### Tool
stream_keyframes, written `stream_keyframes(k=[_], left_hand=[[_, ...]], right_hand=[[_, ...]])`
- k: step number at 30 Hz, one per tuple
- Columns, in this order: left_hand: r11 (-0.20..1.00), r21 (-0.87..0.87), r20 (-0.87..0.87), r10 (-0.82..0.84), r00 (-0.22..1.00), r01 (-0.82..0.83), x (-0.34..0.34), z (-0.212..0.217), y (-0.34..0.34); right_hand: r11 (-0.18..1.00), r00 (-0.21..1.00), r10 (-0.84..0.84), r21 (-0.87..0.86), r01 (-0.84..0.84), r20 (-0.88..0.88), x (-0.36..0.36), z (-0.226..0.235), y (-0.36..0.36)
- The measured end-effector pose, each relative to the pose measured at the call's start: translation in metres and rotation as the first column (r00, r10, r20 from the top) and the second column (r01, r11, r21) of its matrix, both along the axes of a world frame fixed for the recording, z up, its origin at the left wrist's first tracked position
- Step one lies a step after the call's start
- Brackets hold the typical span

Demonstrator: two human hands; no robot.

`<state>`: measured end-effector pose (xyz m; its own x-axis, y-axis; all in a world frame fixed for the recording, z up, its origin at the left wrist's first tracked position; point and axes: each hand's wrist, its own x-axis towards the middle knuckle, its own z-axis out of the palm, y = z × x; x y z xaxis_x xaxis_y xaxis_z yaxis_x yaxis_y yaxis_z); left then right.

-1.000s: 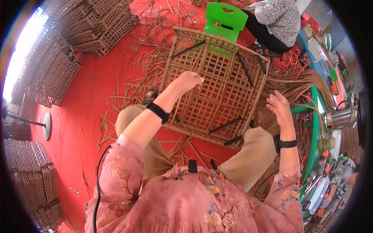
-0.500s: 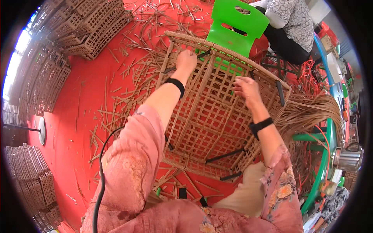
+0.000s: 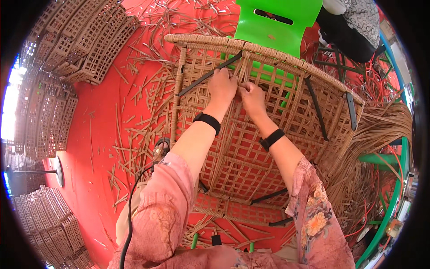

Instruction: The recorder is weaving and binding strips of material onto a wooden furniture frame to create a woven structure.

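A woven rattan panel (image 3: 251,148) with an open lattice and a wrapped rim lies tilted in front of me over a black metal frame. My left hand (image 3: 222,86) and my right hand (image 3: 252,96) sit side by side on its upper middle. The fingers of both pinch the same spot of cane strands just under the rim. Each wrist wears a black band, and my sleeves are pink with a flower print.
A green plastic chair (image 3: 277,24) stands right behind the panel. Another person in dark trousers (image 3: 349,27) sits at the top right. Loose cane strips (image 3: 134,130) litter the red floor. Stacks of woven panels (image 3: 67,49) line the left side. A bundle of cane (image 3: 380,134) lies at right.
Both hands have come together at the panel's upper middle; earlier they were apart, left at the top rim, right further right. The view has drawn closer to the panel.
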<state>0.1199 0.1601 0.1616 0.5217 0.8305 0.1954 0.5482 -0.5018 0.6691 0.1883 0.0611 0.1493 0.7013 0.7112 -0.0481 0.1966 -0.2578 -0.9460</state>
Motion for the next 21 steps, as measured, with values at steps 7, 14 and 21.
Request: stream_keyframes(k=[7,14,21], left_hand=[[0.975,-0.206,0.193,-0.043,0.98,0.084,-0.008,-0.013,-0.003],[0.991,-0.126,0.143,-0.016,0.99,0.034,-0.01,-0.021,-0.039],[0.986,-0.139,0.218,-0.061,0.974,0.093,-0.017,-0.026,-0.024]], right_hand=[[0.998,0.998,-0.057,0.021,0.058,-0.023,-0.005,0.002,0.001],[0.985,0.984,-0.173,-0.004,0.173,-0.052,-0.002,-0.002,0.005],[0.982,0.982,-0.183,-0.035,0.185,0.051,0.0,-0.002,0.006]])
